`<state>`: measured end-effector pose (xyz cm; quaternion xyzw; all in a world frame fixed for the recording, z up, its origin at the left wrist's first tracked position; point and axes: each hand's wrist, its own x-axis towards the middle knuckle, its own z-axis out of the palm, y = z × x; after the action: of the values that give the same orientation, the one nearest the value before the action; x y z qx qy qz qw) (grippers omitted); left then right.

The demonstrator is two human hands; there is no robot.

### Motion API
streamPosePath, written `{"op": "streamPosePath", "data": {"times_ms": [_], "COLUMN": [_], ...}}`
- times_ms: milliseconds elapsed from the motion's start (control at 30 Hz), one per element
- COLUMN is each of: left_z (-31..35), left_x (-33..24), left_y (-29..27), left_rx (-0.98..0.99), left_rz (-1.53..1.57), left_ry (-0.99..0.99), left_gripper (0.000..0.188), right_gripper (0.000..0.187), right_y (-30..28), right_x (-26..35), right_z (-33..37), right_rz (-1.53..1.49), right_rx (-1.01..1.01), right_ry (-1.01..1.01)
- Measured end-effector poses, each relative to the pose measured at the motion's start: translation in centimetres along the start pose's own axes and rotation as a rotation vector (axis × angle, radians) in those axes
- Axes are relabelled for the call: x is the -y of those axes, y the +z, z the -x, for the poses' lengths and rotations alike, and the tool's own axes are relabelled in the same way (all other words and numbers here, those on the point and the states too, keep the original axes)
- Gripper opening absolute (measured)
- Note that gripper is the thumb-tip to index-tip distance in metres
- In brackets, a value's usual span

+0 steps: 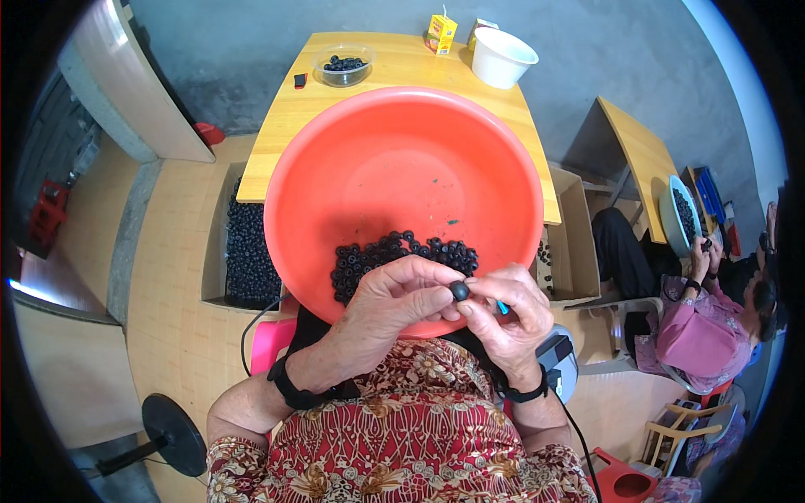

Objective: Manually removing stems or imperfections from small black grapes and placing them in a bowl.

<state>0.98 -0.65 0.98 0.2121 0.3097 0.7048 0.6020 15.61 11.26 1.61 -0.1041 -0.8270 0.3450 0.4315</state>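
Observation:
Over the near side of a big red-orange basin, my two hands meet around one small round black part. My left hand pinches this part between thumb and fingers. My right hand is closed beside it, touching the part with its fingertips. From between the right fingers shows a small teal piece, perhaps the end of a thin tool; the rest of it is hidden. Many similar black parts, some with holes, lie heaped in the basin just beyond my left hand.
Behind the basin, a yellow table carries a clear bowl of black parts, a white tub and a yellow drink carton. Boxes of black parts flank the basin. At right, another person works over a pale basin.

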Motion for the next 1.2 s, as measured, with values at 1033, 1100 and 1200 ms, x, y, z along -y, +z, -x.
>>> {"op": "streamPosePath", "data": {"times_ms": [1033, 1100, 1200], "left_z": [-0.2, -0.2, -0.1], "left_x": [0.3, 0.2, -0.1], "left_y": [-0.6, -0.7, -0.6], "left_rx": [0.017, 0.024, 0.003], "left_rz": [0.181, 0.172, 0.162], "left_ry": [-0.111, -0.108, -0.13], "left_gripper": [0.013, 0.013, 0.013], "right_gripper": [0.038, 0.034, 0.028], "right_y": [-0.1, 0.1, 0.2], "right_x": [-0.6, -1.2, -1.1], "right_z": [0.1, 1.1, 1.2], "right_rz": [-0.093, -0.218, -0.225], "right_rx": [0.011, -0.093, -0.178], "right_ry": [0.02, 0.055, -0.015]}}
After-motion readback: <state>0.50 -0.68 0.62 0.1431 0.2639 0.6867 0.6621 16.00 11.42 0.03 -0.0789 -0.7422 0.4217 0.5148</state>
